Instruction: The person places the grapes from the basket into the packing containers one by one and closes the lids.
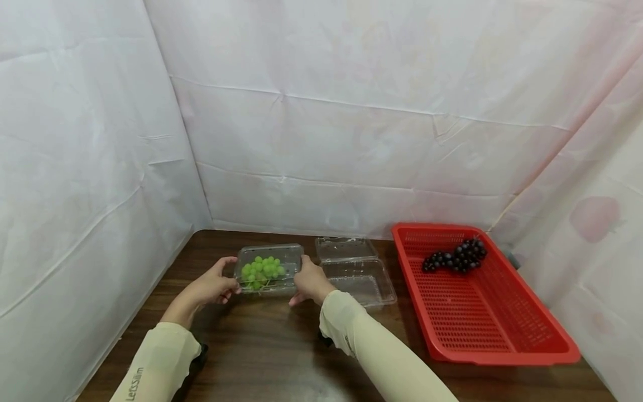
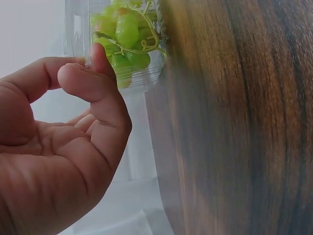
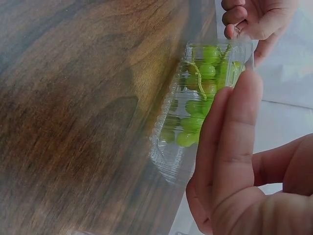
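Observation:
A clear plastic clamshell box (image 1: 290, 257) with a bunch of green grapes (image 1: 262, 271) inside sits at the left of the table, its lid lying over the grapes. My left hand (image 1: 215, 283) pinches the box's left rim between thumb and fingertips, as the left wrist view shows from close by. On the opposite end, my right hand (image 1: 310, 280) grips the box's right side; in the right wrist view its fingers (image 3: 239, 127) lie along the edge. The grape stem (image 3: 199, 81) shows through the clear wall.
A second clamshell box (image 1: 359, 285) stands just right of my right hand, its lid tipped back. Farther right is a red plastic basket (image 1: 472, 312) holding a bunch of dark grapes (image 1: 459, 257). White cloth walls (image 1: 311, 139) enclose the brown wooden table (image 1: 251, 357).

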A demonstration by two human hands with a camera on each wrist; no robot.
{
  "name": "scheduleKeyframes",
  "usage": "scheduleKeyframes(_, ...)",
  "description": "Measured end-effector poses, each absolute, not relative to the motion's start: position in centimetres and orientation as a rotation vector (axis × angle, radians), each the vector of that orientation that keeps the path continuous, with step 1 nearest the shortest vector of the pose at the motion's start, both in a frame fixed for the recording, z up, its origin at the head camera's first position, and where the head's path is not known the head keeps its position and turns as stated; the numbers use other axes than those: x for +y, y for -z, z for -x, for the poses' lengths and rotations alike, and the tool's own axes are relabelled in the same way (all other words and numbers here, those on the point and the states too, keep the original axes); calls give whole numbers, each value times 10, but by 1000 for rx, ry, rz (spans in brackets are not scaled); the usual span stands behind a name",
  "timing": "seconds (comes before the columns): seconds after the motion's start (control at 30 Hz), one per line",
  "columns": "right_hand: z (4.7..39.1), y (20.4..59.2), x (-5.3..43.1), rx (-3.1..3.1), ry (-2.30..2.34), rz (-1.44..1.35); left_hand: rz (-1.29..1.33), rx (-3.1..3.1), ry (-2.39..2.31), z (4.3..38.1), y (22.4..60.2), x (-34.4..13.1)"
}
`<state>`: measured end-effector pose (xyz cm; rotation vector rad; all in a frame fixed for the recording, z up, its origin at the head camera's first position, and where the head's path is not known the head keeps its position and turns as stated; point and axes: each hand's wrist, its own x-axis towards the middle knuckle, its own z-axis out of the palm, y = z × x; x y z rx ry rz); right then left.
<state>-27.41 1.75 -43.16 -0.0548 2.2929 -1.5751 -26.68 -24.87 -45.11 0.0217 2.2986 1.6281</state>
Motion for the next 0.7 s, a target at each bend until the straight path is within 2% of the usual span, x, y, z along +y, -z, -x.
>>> scheduleKeyframes(0.7,271,428,16,2306,1585,82,-39,2391,-1547,263,449,-249)
